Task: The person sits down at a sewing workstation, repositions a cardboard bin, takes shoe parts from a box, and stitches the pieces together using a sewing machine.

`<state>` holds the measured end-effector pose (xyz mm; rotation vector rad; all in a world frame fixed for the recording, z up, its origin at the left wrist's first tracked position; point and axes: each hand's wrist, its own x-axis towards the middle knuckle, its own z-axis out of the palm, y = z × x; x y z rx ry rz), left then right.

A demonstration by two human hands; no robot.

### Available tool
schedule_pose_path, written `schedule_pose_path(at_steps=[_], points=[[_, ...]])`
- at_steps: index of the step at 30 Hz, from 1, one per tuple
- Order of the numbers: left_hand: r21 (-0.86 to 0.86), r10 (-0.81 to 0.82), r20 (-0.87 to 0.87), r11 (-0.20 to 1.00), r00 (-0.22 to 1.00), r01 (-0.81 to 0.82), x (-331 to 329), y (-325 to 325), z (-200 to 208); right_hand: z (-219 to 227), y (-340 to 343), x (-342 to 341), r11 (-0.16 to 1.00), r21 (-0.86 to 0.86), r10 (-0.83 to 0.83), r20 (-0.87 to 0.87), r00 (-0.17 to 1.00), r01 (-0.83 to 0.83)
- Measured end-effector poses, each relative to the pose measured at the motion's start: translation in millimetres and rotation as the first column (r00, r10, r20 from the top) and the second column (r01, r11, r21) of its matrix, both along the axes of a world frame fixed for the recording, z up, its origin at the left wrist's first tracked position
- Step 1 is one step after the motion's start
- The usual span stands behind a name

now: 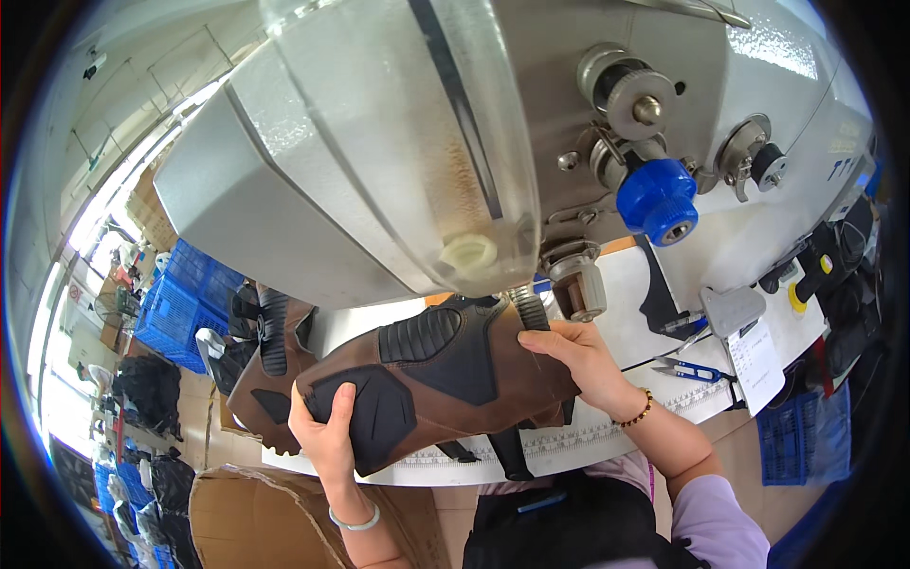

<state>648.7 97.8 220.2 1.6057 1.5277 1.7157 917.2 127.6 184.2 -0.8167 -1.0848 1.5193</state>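
Observation:
A brown leather piece with black ribbed and smooth panels [460, 389], which looks like a boot upper, lies tilted under the sewing machine head [370, 152]. My left hand [324, 431] grips its near left end, thumb on top of a black panel. My right hand [580, 362] is closed on its right edge, thumb on top and fingers hidden beneath. The machine's lower parts cover the piece's far edge, and where the needle sits cannot be seen. Black flaps [510, 455] hang below the piece at the table's front edge.
Another brown and black leather piece [270, 375] hangs over the table's left side. Blue-handled thread snips [690, 371], a paper sheet [756, 365] and a black cut piece [661, 299] lie right. Around the table stand a cardboard box [251, 517] and blue crates [180, 308].

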Motion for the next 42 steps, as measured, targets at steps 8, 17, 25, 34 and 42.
schedule_pose_path(at_steps=[8, 17, 25, 34, 42], points=[[-0.058, -0.013, -0.001, 0.998, 1.000, 0.013, -2.9, 8.3, 4.8, 0.4, 2.3, -5.9, 0.997, 0.014, -0.070, 0.011, 0.997, 0.070], [-0.100, -0.103, 0.138, 0.988, 0.985, 0.117, -10.5, 34.4, -9.1, 6.1, -0.1, -13.4, 0.991, 0.055, -0.123, 0.041, 0.992, 0.121], [-0.142, -0.121, 0.144, 0.980, 0.982, 0.141, -16.1, 40.0, -13.4, 6.3, -0.4, -12.4, 0.991, 0.047, -0.130, 0.090, 0.987, 0.127], [-0.160, -0.091, 0.174, 0.980, 0.981, 0.119, -9.1, 30.1, 2.4, 8.5, -0.9, -10.6, 0.994, 0.009, -0.111, -0.021, 0.994, 0.112], [-0.139, -0.110, 0.147, 0.982, 0.983, 0.131, -13.2, 38.5, -0.1, 11.2, -5.6, -19.0, 0.985, 0.003, -0.174, -0.075, 0.982, 0.175]])
